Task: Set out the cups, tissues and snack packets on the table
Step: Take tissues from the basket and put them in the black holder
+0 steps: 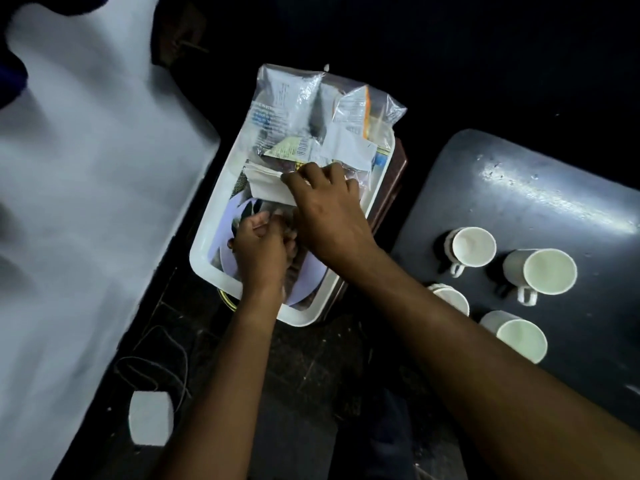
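Presently, observations left to right:
White surface (pixel 86 202): far left, bare, blurred.
White tray (pixel 204 258): centre, on a brown stand, holding snack packets (pixel 311 109) at its far end.
Left hand (pixel 263 251): inside the tray's near end, fingers curled; whether they hold anything cannot be told.
Right hand (pixel 329 209): nearer the folded white tissues (pixel 266 187), fingertips pressed on their edge, apparently pinching.
Key relation: tissues lie just left of the right fingertips, long axis across the tray; the table lies to the right.
Dark table (pixel 540 188): four white cups (pixel 540 271) already set out.
Judgement: tissues likely go next.
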